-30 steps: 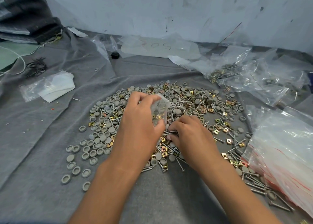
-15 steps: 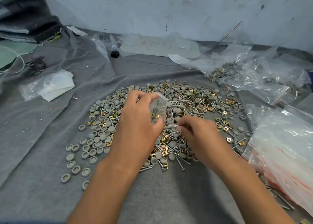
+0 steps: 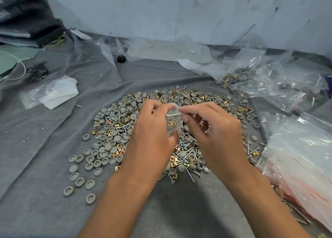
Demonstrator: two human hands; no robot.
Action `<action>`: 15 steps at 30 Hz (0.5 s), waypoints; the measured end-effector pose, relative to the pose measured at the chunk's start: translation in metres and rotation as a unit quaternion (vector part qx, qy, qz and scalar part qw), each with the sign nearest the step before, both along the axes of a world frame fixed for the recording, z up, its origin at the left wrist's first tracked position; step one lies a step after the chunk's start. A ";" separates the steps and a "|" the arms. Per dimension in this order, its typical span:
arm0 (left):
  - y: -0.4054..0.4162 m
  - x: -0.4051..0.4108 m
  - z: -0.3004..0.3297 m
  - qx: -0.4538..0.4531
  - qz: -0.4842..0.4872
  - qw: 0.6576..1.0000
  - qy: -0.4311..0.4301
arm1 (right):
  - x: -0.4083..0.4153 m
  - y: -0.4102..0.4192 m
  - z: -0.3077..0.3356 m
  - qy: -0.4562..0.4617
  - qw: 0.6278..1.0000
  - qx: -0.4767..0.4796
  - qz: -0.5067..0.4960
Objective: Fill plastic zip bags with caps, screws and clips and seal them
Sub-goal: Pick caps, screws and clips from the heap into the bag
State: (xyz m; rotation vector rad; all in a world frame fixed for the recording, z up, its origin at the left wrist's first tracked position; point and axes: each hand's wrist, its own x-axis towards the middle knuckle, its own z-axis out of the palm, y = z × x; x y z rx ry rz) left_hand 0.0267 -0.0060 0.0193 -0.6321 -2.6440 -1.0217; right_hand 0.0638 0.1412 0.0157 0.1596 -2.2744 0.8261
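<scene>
Step in hand: filling, w/ a screw going in. The left hand (image 3: 152, 135) grips a small clear zip bag (image 3: 173, 124) upright, fingers (image 3: 158, 106) and thumb curled round it, mouth up. Brass clips show thru the plastic, so the bag is already partly loaded. The right hand (image 3: 213, 130) pinches a screw (image 3: 175, 114) betw. thumb and forefinger, held level right at the bag's mouth, tip toward the left fingers; whether the tip is inside yet can't be told.

Directly under both sets of fingers lies the mixed pile (image 3: 186, 153) of grey caps, screws and brass clips, spread on the grey cloth (image 3: 45, 166). Loose caps (image 3: 79, 180) trail off to the left of the left hand. To the right of the right hand sits a stack of empty red-striped zip bags (image 3: 305, 166); beyond it, further from the fingers, filled bags (image 3: 237, 76).

Next move, by judgement: tilt the screw point-down and let it drop in w/o snagging the thin plastic, the left fingers keeping the mouth open. Then back to the pile for whatever parts are short, prob. caps, and press the zip closed along its length.
</scene>
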 end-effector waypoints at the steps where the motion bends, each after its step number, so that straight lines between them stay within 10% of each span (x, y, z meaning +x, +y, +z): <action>1: 0.000 0.000 0.000 0.000 0.001 1.000 0.000 | -0.001 -0.002 -0.001 0.000 1.000 0.002 0.000; 15: -0.001 -0.001 0.000 -0.002 0.000 1.000 -0.004 | -0.002 -0.001 -0.005 -0.007 0.998 -0.058 -0.011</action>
